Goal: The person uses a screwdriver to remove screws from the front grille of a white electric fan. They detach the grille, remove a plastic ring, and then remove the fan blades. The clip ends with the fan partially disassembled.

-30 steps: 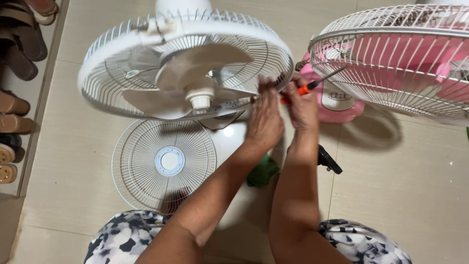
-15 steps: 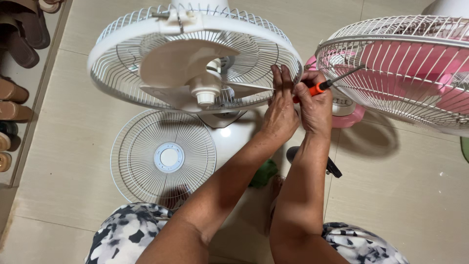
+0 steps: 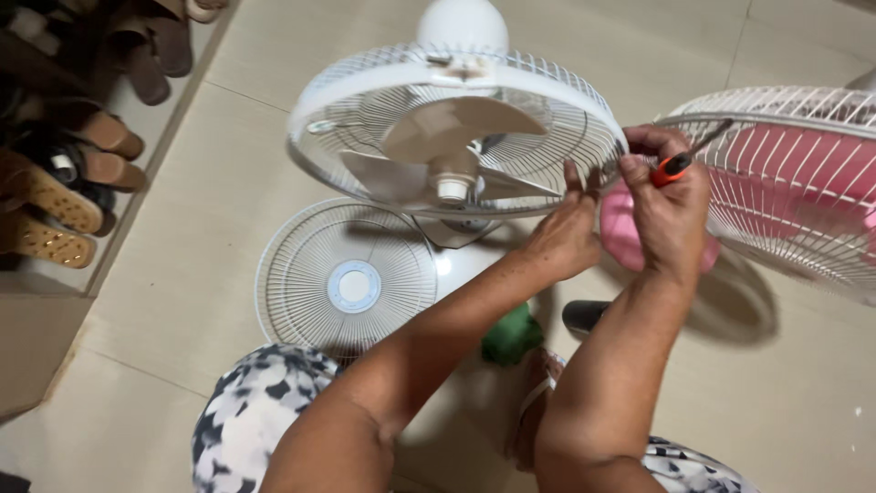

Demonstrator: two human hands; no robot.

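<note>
White fan [image 3: 456, 137], tilted, front guard removed, 3 pale blades exposed; rear cage rim directly ahead of both hands. Left hand [image 3: 568, 233]: fingers extended upward, tips touching the right edge of the cage rim, not clenched round anything that can be made out. Right hand [image 3: 671, 205]: just beside the left, to its right, fist clenched on a screwdriver [image 3: 680, 162] with orange handle; the dark shaft points up and away to the right toward the pink fan, and the handle end sits close to the white rim. Loose front guard [image 3: 351, 283]: round white wire disc with pale blue centre, flat on the floor, below the left hand and to its left, under the tilted fan head. Pink fan [image 3: 794, 183]: white wire cage, pink blades and base, immediately right of the right hand. Green object [image 3: 511, 333]: on the floor beneath the forearms, kind not discernible. Sandals [image 3: 64, 173]: several pairs in a row, far left of both hands. Floor [image 3: 182, 183]: beige tile.
</note>
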